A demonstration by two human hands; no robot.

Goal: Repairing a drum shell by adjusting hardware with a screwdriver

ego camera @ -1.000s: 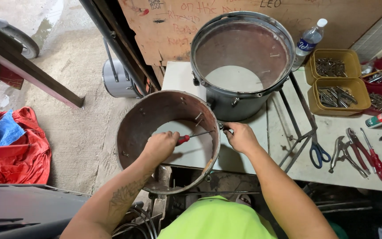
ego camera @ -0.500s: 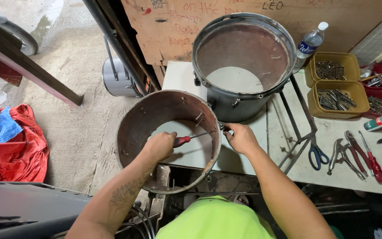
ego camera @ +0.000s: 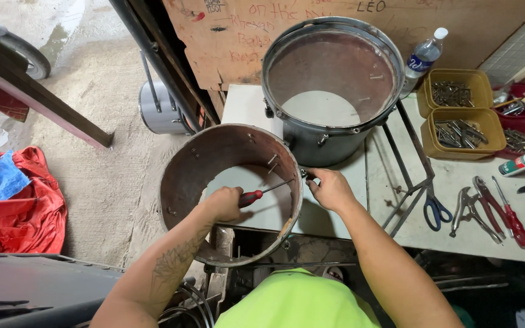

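A bare brown drum shell [ego camera: 189,176] stands open-ended at the near edge of a white table [ego camera: 457,206]. My left hand [ego camera: 225,203] reaches down inside it and grips a red-handled screwdriver [ego camera: 251,197], whose shaft points right at the shell's inner wall. Outside that same wall, my right hand [ego camera: 329,188] is closed on a small metal fitting [ego camera: 306,175] at the rim. Two screw ends poke through the wall just above the shaft.
A second, dark drum with metal hoop [ego camera: 335,130] stands behind. Scissors [ego camera: 435,209], pliers [ego camera: 472,206], a red screwdriver [ego camera: 508,215], two yellow trays of screws [ego camera: 457,121], a water bottle [ego camera: 423,54] and a metal stand [ego camera: 408,158] lie right. Red cloth [ego camera: 25,206] on the floor left.
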